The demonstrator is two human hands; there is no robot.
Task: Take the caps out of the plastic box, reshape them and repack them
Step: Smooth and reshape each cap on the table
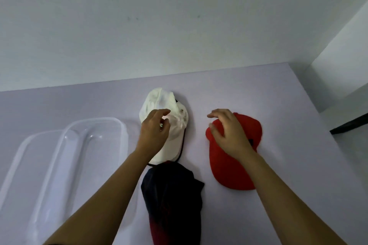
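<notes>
White cap [161, 100] — beneath left hand [153, 133]

A single head-worn view looks forward and down, close over the table [278, 93].

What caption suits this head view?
Unpacked: left hand over white cap, right hand over red cap, dark cap nearer, clear box aside.

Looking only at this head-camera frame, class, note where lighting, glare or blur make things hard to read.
Head view: dim, bluish light; the white cap blows out bright beside the left hand; the dark cap sinks into shadow; highlights glint on the clear plastic box; the right hand shows slightly soft fingertips.
</notes>
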